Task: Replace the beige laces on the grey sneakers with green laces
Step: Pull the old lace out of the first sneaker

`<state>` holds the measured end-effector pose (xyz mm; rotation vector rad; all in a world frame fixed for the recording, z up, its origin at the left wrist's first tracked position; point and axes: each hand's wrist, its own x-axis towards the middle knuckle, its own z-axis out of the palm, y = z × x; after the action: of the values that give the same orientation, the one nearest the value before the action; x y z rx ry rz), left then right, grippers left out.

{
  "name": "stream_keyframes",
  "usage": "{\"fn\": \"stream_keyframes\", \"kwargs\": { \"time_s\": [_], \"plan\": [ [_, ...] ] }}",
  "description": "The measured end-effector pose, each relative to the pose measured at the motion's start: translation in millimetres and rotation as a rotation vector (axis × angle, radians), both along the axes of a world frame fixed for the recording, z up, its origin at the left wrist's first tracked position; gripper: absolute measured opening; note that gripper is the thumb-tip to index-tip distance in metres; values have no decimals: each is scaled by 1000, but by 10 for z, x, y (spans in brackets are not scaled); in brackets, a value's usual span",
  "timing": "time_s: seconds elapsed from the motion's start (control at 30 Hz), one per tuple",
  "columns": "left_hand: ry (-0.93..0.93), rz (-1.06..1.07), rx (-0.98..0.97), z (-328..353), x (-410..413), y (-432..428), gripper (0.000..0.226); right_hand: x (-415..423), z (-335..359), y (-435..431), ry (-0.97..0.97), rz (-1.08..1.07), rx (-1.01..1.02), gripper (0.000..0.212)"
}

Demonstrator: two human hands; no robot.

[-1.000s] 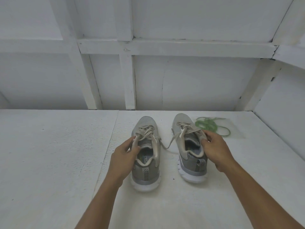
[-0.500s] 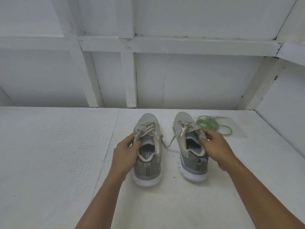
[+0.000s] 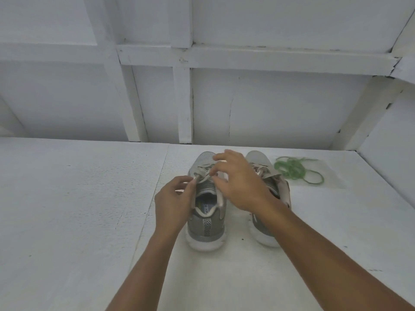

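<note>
Beige laces (image 3: 205,173) of left sneaker (image 3: 205,223), tied over the tongue, now under both hands. A second ago: one hand per shoe, each on a collar. Now: right hand (image 3: 242,187) off right sneaker (image 3: 258,160) and crossed over to the left one, hiding much of the right shoe's middle. Left hand (image 3: 173,205) up from the collar to the lace, thumb and forefinger pinching a strand at the shoe's left side. Right hand's forefinger raised and loose, thumb and one curled finger closing at the crossing of the bow; too blurred to tell whether lace is held there or only touched. Both sneakers upright, side by side, heels toward the person, on white table (image 3: 89,198). Green laces (image 3: 292,170) coiled and untouched just beside the right sneaker's toe, on its far side from the left shoe. Meaning for the task, as a judgement: positioning over, unlacing of the first shoe about to begin; bow not yet undone, every eyelet yet to clear, second shoe and all green lacing ahead. Next: likely a pull on a free end to loosen the knot.
</note>
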<state>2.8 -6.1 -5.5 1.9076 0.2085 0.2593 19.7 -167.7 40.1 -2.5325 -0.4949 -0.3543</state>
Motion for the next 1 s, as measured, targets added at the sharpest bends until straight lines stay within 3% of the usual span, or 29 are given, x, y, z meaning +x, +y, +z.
{"fn": "stream_keyframes", "kwargs": {
  "time_s": [0.13, 0.27, 0.43, 0.63, 0.8, 1.0],
  "plan": [
    [4, -8, 58, -84, 19, 13, 27, 157, -57, 168, 54, 43, -224, 19],
    [-11, -6, 87, -101, 37, 15, 24, 220, -99, 245, 68, 53, -280, 20],
    [-1, 12, 58, -127, 69, 20, 23, 258, -167, 231, 21, 83, -230, 14],
    [30, 38, -48, -147, 53, -5, 21, 316, -43, -29, 17, -105, -32, 8],
    [31, 40, -64, -161, 49, -2, 19, 254, -38, 72, 52, -49, 3, 28],
    [22, 31, -48, -142, 43, -2, 17, 258, -162, 316, 1, 19, -307, 20]
  ]
}}
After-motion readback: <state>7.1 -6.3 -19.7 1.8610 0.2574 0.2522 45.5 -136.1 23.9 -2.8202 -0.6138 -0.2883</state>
